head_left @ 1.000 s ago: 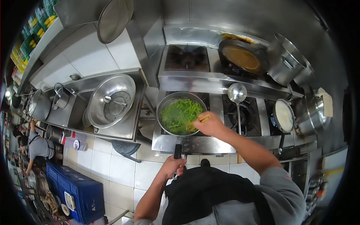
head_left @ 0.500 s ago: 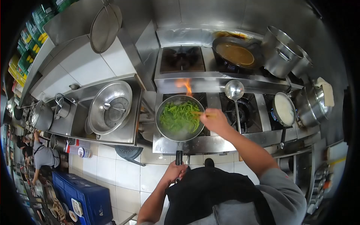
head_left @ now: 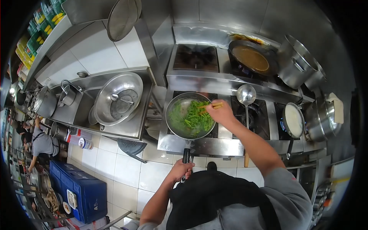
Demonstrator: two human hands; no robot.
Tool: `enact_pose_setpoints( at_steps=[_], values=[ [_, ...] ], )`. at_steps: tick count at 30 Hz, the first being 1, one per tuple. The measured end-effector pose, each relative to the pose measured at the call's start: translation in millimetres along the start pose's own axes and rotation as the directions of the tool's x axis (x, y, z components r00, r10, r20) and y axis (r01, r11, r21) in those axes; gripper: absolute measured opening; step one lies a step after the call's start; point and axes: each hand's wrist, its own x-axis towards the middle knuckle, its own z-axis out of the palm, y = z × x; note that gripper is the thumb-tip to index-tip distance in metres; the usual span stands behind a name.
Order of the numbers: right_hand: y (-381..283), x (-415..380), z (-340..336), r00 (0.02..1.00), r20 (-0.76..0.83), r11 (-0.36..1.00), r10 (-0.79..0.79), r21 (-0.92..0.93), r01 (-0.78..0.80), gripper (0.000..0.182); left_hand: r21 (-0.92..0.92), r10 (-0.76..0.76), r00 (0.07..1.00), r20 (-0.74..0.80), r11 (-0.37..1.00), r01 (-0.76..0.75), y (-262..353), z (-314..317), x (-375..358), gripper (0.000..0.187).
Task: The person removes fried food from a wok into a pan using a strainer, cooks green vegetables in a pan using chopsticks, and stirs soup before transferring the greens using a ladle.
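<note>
My left hand point(head_left: 181, 170) is closed around the black handle of a frying pan point(head_left: 169, 124), which sits on the front left burner. Inside the pan, chopped green vegetables point(head_left: 197, 119) lie heaped toward the right, with steam over the bare left part. My right hand point(head_left: 221, 111) reaches over the pan's right rim, fingers closed on wooden chopsticks point(head_left: 217, 105) whose tips are among the greens. To the right of that hand, a steel ladle point(head_left: 246, 94) lies across the neighbouring burner, its wooden handle pointing toward me.
A small pan of white liquid point(head_left: 294, 120) stands on the right burner. Behind are a wok of brown sauce point(head_left: 251, 58) and tall steel pots point(head_left: 293, 63). Left, a large steel bowl point(head_left: 109, 90) rests at the sink. A co-worker point(head_left: 45, 142) and blue crate point(head_left: 78, 191) are further left.
The flame behind the pan has died down. The greens have shifted to the right side of the pan, baring its left part. The whole view has swung slightly.
</note>
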Motion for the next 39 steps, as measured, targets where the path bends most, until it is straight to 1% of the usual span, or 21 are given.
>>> enact_pose_setpoints(
  at_steps=[2, 3, 5, 6, 8, 9, 10, 12, 14, 16, 18, 20, 22, 23, 24, 26, 27, 29, 33, 35, 39],
  values=[
    [-3.3, 7.6, 39.5, 0.991, -0.098, 0.955, -0.092, 0.274, 0.116, 0.026, -0.012, 0.001, 1.000, 0.004, 1.000, -0.001, -3.7, -1.0, 4.9, 0.021],
    [-4.0, 8.1, 58.8, 0.991, -0.102, 0.955, -0.086, 0.276, 0.112, 0.026, -0.021, 0.001, 1.000, 0.011, 1.000, -0.001, -4.8, -0.4, 6.4, 0.020],
    [-5.1, 3.2, 85.1, 0.992, 0.062, 0.871, -0.113, 0.486, 0.068, 0.029, -0.030, 0.008, 1.000, -0.021, 0.999, -0.009, 0.5, 5.0, 7.6, 0.020],
    [0.4, -4.6, 84.8, 0.993, 0.055, 0.872, -0.109, 0.485, 0.069, 0.029, -0.045, 0.016, 0.998, -0.057, 0.999, -0.018, 3.4, 8.1, 6.4, 0.021],
    [6.9, -18.3, 74.2, 0.984, -0.144, 0.966, -0.107, 0.218, 0.137, 0.033, -0.029, -0.005, 0.999, -0.037, 1.000, 0.004, 17.3, 10.8, -8.5, 0.023],
    [16.1, -20.6, 62.2, 0.996, -0.005, 0.977, -0.088, 0.192, 0.087, 0.032, -0.022, -0.025, 0.999, -0.022, 0.999, 0.024, 25.6, 11.4, -17.2, 0.025],
    [16.4, -27.2, 45.2, 0.996, -0.008, 0.978, -0.091, 0.188, 0.091, 0.032, -0.022, -0.020, 1.000, -0.018, 1.000, 0.019, 34.3, 10.4, -26.0, 0.025],
    [8.9, -51.2, 12.6, 0.953, 0.220, 0.975, -0.207, 0.133, 0.181, 0.032, -0.139, -0.101, 0.995, 0.019, 0.985, 0.103, 47.1, 6.2, -40.4, 0.023],
    [-2.8, -32.6, 6.8, 0.984, 0.143, 0.993, -0.109, 0.059, 0.102, 0.029, -0.145, -0.069, 0.998, 0.000, 0.987, 0.069, 56.6, 5.9, -25.5, 0.027],
    [11.4, -6.3, 21.7, 0.975, -0.095, 0.977, -0.202, 0.045, 0.207, 0.027, -0.012, -0.009, 1.000, -0.001, 1.000, 0.009, 34.0, -3.1, -17.2, 0.026],
    [7.4, -12.2, 19.8, 0.962, -0.124, 0.966, -0.244, 0.061, 0.253, 0.027, 0.173, 0.064, 0.997, -0.042, 0.983, -0.056, 10.6, -9.1, -26.4, 0.024],
    [4.8, -31.1, 20.9, 0.951, -0.137, 0.953, -0.279, 0.080, 0.291, 0.026, 0.180, 0.035, 0.998, -0.044, 0.983, -0.026, 3.3, -13.4, -31.7, 0.024],
    [6.6, -55.3, 11.5, 0.940, -0.033, 0.940, -0.340, 0.028, 0.341, 0.024, 0.159, 0.024, 0.999, -0.027, 0.987, -0.019, 4.6, -12.3, -27.3, 0.024],
    [5.0, -64.6, 5.4, 0.971, -0.002, 0.959, -0.240, 0.156, 0.238, 0.021, 0.138, 0.012, 1.000, -0.011, 0.990, -0.011, 5.9, -11.1, -26.5, 0.024],
    [5.0, -65.6, -0.1, 0.970, 0.013, 0.959, -0.242, 0.158, 0.237, 0.021, 0.126, 0.009, 1.000, -0.020, 0.992, -0.006, 10.0, -8.3, -26.2, 0.024],
    [4.7, -55.4, -8.9, 0.999, -0.036, 0.974, -0.023, 0.224, 0.030, 0.019, 0.139, -0.029, 0.999, -0.043, 0.990, 0.035, 19.6, -2.2, -25.4, 0.024],
    [11.1, -40.8, 0.7, 1.000, -0.020, 0.975, -0.021, 0.222, 0.025, 0.019, 0.101, -0.037, 0.998, -0.050, 0.994, 0.042, 19.3, -0.7, -24.0, 0.025],
    [35.6, -2.6, 42.9, 0.953, -0.304, 0.960, 0.019, 0.272, 0.067, 0.020, 0.076, -0.047, 0.997, -0.054, 0.996, 0.051, 23.8, 6.4, -22.6, 0.026],
    [44.6, 0.3, 96.8, 0.963, -0.248, 0.938, 0.105, 0.348, -0.013, 0.023, 0.019, -0.034, 0.999, -0.032, 0.999, 0.034, 18.8, 2.7, -11.0, 0.027],
    [37.5, -29.6, 74.7, 0.989, -0.034, 0.965, -0.147, 0.212, 0.151, 0.024, -0.006, -0.033, 0.999, -0.022, 0.999, 0.033, 12.7, -2.9, -8.5, 0.025],
    [55.4, -1.2, 48.2, 0.994, 0.024, 0.989, -0.106, 0.103, 0.103, 0.025, -0.016, -0.030, 0.999, 0.013, 0.999, 0.030, 4.5, -8.3, -5.2, 0.024]
  ],
)
